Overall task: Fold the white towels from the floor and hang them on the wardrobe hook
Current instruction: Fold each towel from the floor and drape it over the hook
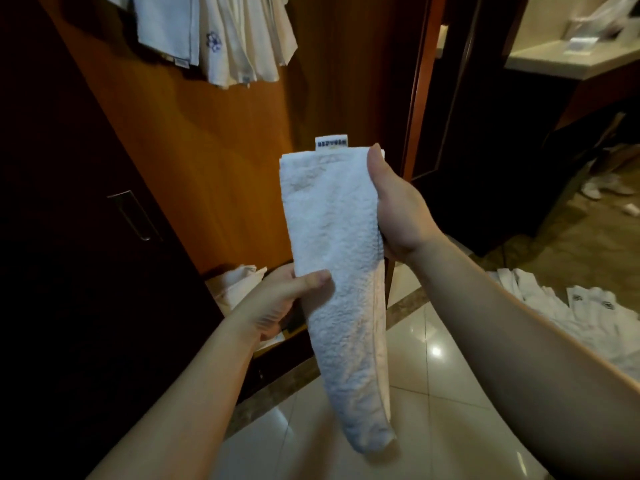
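Observation:
I hold a white terry towel (pixel 337 271), folded into a long narrow strip, in front of the wooden wardrobe door (pixel 214 140). My right hand (pixel 398 206) grips its upper right edge, just below a small label that sticks up from the top. My left hand (pixel 287 296) pinches the left edge lower down, thumb on the front. The towel's lower end hangs free above the tiles. Several white towels (pixel 221 32) hang at the top of the wardrobe door; the hook itself is hidden.
More white towels (pixel 588 313) lie spread on the glossy tiled floor (pixel 433 358) at the right. Another white cloth (pixel 235 285) sits low at the wardrobe's base. A dark cabinet door with a metal handle (pixel 133 214) stands at the left. A counter (pixel 568 60) is at the top right.

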